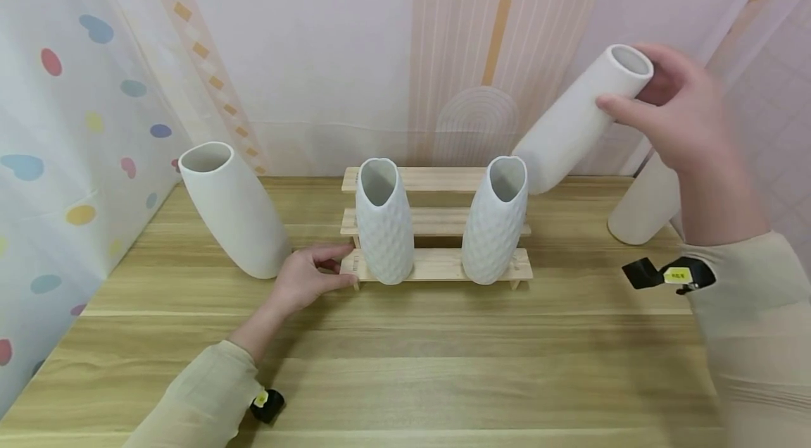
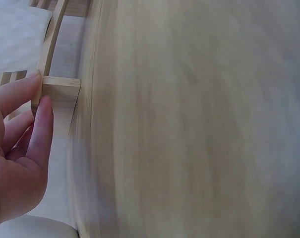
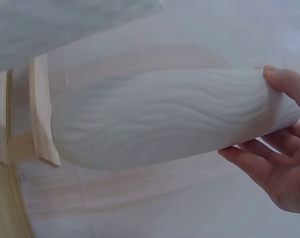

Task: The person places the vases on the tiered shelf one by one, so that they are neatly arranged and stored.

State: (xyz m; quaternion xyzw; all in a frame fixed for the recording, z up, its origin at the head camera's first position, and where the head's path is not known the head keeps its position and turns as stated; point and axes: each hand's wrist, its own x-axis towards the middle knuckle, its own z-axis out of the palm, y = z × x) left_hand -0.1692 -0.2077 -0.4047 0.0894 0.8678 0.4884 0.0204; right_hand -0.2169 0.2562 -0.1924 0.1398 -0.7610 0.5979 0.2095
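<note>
My right hand grips a white vase near its rim, thumb on one side and fingers on the other. This vase leans, its base down at the right end of the top step of a wooden tiered stand; wavy ridges show on its side in the right wrist view. At the stand's lowest step, my left hand pinches the left end between thumb and fingers. Two white dimpled vases, one left and one right, stand upright on that lowest step.
A smooth white vase stands on the wooden table left of the stand, close to my left hand. Another white vase is at the right, partly hidden behind my right forearm. A patterned curtain hangs behind the table.
</note>
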